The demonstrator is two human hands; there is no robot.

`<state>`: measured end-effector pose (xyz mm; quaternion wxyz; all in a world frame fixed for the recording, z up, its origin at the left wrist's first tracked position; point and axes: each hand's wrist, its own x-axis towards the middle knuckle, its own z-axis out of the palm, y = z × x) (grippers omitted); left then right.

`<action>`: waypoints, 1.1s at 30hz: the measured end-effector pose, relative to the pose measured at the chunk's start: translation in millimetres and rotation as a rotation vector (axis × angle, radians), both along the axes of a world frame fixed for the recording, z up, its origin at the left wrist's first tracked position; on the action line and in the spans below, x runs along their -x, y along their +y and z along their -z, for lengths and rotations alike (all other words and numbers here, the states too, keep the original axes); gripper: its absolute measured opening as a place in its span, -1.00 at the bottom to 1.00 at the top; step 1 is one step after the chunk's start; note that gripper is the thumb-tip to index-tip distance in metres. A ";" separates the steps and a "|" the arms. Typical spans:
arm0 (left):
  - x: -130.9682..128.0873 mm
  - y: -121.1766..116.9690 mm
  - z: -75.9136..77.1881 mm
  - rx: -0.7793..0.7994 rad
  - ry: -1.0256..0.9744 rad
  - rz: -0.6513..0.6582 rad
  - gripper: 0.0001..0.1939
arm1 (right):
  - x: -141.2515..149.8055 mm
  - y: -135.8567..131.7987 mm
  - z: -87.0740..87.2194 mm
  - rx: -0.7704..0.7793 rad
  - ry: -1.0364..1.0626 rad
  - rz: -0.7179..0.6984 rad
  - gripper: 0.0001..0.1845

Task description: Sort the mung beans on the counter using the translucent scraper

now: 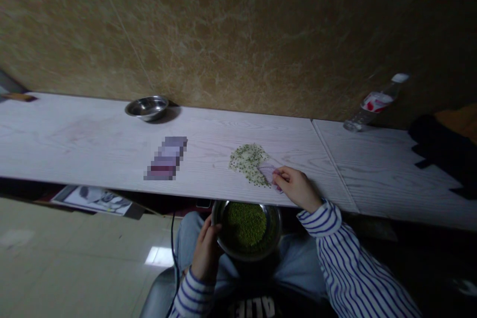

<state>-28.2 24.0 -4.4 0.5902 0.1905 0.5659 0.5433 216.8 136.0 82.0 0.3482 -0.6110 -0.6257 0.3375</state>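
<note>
My left hand [207,246] grips the left rim of a steel bowl [275,231], fingers wrapped over its edge. Green beans [246,223], which look like mung beans, fill the bottom of this bowl, held over my lap just below the counter's front edge. On the counter lies a spread pile of white grains mixed with green beans [248,156]. My right hand [294,186] pinches a thin pale purple sheet [267,171] whose far edge touches the pile's right side. What kind of sheet it is, I cannot make out.
A second steel bowl [148,108] stands by the wall on the white counter [93,144]. A pixelated flat rectangle [167,158] lies left of the pile. A clear plastic bottle [376,103] stands at right, near dark cloth [439,149]. Under the counter is an open drawer [97,201].
</note>
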 end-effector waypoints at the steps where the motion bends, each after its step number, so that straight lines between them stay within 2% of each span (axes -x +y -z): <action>1: -0.6 -0.1 -2.3 0.011 -0.064 0.002 -0.47 | 1.0 -1.3 -0.9 -0.005 -0.006 -0.003 -0.83; 3: -1.7 -0.3 -7.9 0.021 -0.131 0.001 -0.47 | 1.2 -3.7 -2.9 -0.012 -0.004 -0.014 -0.81; 8: -2.4 -0.9 -19.0 -0.006 -0.128 -0.019 -0.61 | -14.7 -8.0 -9.3 -0.017 0.002 0.023 -0.81; 12: -1.5 -2.3 -19.9 0.012 -0.130 0.017 -0.53 | -35.9 -11.2 -10.3 -0.035 -0.044 0.077 -0.80; 16: -2.2 -3.1 -20.5 0.030 -0.096 0.010 -0.56 | -45.0 -19.1 -7.0 0.001 -0.068 0.091 -0.81; 26: -2.5 -0.2 -30.9 0.073 -0.072 -0.013 -0.62 | -35.1 -44.6 -4.8 0.011 0.011 0.068 -0.81; 33: -4.9 0.6 -29.8 0.081 -0.099 0.048 -0.56 | -23.5 -53.3 -7.5 0.041 0.010 0.036 -0.83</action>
